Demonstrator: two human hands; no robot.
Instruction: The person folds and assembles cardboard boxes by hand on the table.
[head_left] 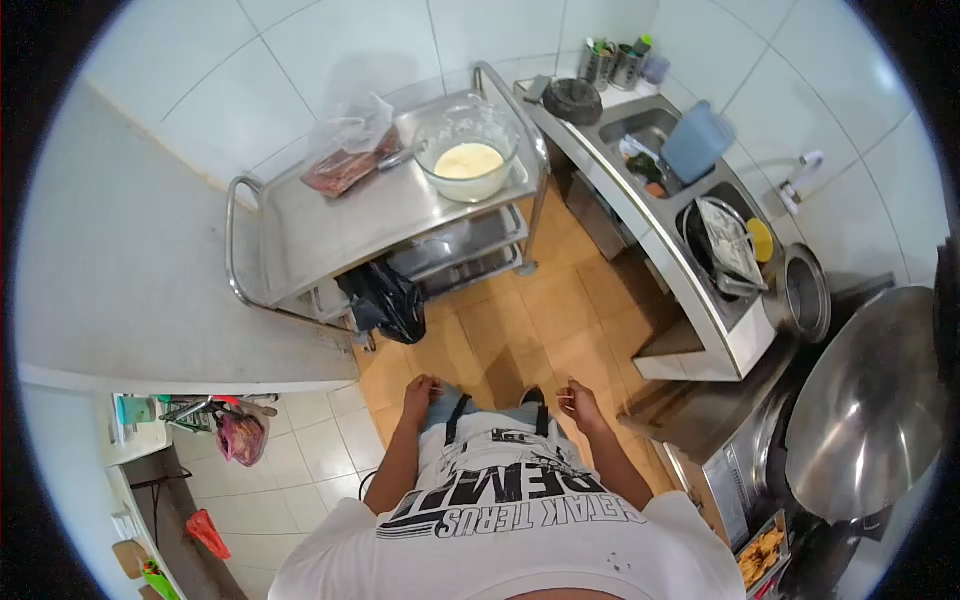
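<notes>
My left hand and my right hand hang low at either side of my body, fingers loosely curled. Neither hand touches any object that I can make out. Ahead stands a steel trolley. On its top are a glass bowl with a pale yellow mixture and a clear plastic bag with something reddish brown in it. A black plastic bag hangs from the trolley's near side.
A sink counter with a blue container, a black pan and dishes curves along the right. Nearer are a steel pot, a large wok and a tray of fried food. A wall stands at the left.
</notes>
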